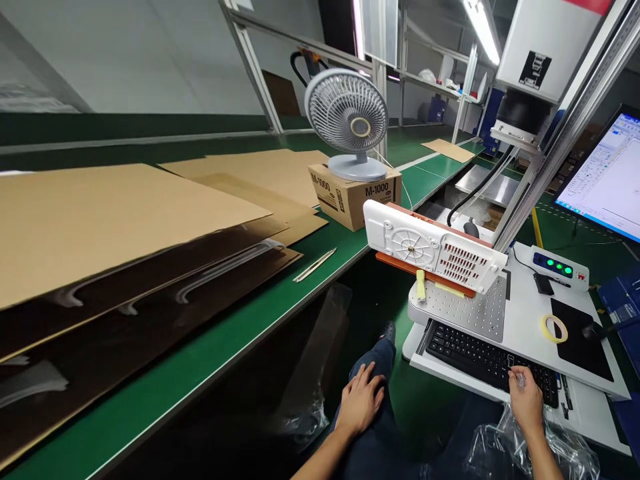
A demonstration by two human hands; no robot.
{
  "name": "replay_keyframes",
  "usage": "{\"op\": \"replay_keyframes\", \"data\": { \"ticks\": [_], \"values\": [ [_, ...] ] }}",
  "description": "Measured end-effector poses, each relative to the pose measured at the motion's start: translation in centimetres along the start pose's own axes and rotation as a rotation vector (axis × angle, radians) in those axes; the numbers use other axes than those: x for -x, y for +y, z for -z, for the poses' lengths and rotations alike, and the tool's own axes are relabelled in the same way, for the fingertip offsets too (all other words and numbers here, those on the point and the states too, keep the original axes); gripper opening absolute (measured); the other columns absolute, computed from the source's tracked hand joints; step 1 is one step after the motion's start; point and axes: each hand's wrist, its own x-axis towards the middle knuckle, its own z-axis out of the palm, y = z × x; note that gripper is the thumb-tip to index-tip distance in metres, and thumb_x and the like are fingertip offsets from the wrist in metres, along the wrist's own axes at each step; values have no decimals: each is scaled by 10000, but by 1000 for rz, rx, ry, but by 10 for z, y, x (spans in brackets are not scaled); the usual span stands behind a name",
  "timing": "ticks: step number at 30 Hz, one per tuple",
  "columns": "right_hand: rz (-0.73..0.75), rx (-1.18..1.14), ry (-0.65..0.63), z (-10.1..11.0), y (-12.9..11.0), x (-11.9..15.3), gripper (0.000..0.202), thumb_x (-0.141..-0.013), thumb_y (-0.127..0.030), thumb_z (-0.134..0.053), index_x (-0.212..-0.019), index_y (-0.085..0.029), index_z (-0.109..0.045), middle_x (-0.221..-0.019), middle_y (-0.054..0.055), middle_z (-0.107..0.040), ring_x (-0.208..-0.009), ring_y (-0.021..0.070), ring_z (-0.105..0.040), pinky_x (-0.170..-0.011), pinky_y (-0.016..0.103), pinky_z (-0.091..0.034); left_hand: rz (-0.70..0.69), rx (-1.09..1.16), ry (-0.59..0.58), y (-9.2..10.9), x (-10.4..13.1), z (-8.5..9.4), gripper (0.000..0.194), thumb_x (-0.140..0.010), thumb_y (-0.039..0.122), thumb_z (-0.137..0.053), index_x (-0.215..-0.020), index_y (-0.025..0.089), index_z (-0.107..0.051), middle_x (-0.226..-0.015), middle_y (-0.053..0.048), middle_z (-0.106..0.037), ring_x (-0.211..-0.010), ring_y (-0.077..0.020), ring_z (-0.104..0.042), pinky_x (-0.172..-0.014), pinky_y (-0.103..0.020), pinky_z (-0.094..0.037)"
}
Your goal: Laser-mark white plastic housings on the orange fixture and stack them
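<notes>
My left hand (361, 399) lies flat on my knee with its fingers spread and nothing in it. Over the right part of the black keyboard (470, 353), my right hand (526, 395) has its fingers pinched together on a bit of clear plastic. More crumpled clear plastic (565, 447) lies under my right wrist. A white panel (430, 243) with a round grille and slots stands tilted in an orange-brown holder (425, 274), above the perforated metal plate (470, 310) of the machine.
Stacked cardboard sheets (110, 227) cover the green bench (225, 340) at left. A grey fan (347, 120) stands on a box (350, 200). The machine head (550, 53), monitor (607, 173), yellow tape roll (554, 328) and control box (560, 267) are at right.
</notes>
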Motion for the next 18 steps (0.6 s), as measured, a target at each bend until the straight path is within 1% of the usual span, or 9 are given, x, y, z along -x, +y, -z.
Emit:
{"op": "replay_keyframes", "data": {
  "ticks": [3, 7, 11, 12, 13, 14, 16, 18],
  "values": [
    [15, -33, 1, 2, -3, 2, 513, -890, -718, -545, -1039, -261, -722, -1007, 105, -813, -932, 349, -781, -803, 423, -564, 0, -12, -7, -1, 0, 2, 410, -1094, 296, -490, -1400, 286, -763, -1773, -103, -414, -1707, -359, -237, -1320, -510, -311],
    [15, 1, 1, 2, -8, 1, 523, -875, -735, -522, -989, -270, -730, -959, 97, -811, -876, 356, -777, -769, 432, -565, 5, -8, -24, -2, 0, 4, 408, -1077, 282, -511, -1394, 298, -767, -1775, -99, -415, -1703, -346, -255, -1325, -513, -310],
    [-11, -2, 15, 6, -23, 6, 522, -815, -742, -538, -926, -275, -744, -924, 96, -810, -850, 359, -778, -754, 437, -584, 21, 54, -41, -5, -7, 8, 393, -1034, 255, -557, -1348, 281, -792, -1776, -108, -410, -1698, -346, -263, -1341, -530, -302],
    [-24, -30, 18, 7, -30, 9, 524, -804, -743, -556, -921, -271, -750, -920, 97, -810, -855, 355, -781, -762, 431, -591, 41, 101, -48, -6, -9, 11, 385, -1021, 248, -561, -1320, 267, -802, -1762, -108, -434, -1693, -344, -279, -1344, -529, -309],
    [-34, -69, 21, 9, -39, 15, 526, -804, -745, -577, -926, -265, -756, -921, 98, -810, -863, 349, -783, -774, 424, -596, 69, 170, -53, -7, -11, 16, 385, -1012, 248, -553, -1306, 252, -803, -1732, -109, -482, -1676, -337, -328, -1340, -519, -331],
    [-38, -117, 19, 10, -51, 21, 529, -815, -747, -600, -936, -257, -759, -920, 96, -807, -869, 341, -782, -787, 414, -597, 104, 259, -41, -6, -12, 22, 395, -1012, 260, -536, -1312, 240, -792, -1685, -109, -547, -1639, -327, -410, -1325, -500, -370],
    [-23, -229, -7, 12, -80, 36, 538, -855, -756, -646, -958, -241, -758, -901, 88, -791, -861, 321, -768, -799, 392, -589, 169, 461, 40, 0, -8, 40, 426, -1019, 324, -493, -1346, 229, -750, -1550, -103, -676, -1494, -307, -598, -1254, -457, -473],
    [3, -341, -69, 12, -114, 53, 561, -869, -780, -693, -953, -229, -755, -837, 70, -755, -804, 296, -734, -766, 371, -573, 172, 649, 145, 14, 5, 63, 445, -1031, 442, -471, -1342, 245, -722, -1413, -85, -748, -1318, -302, -706, -1166, -436, -546]
  ]
}}
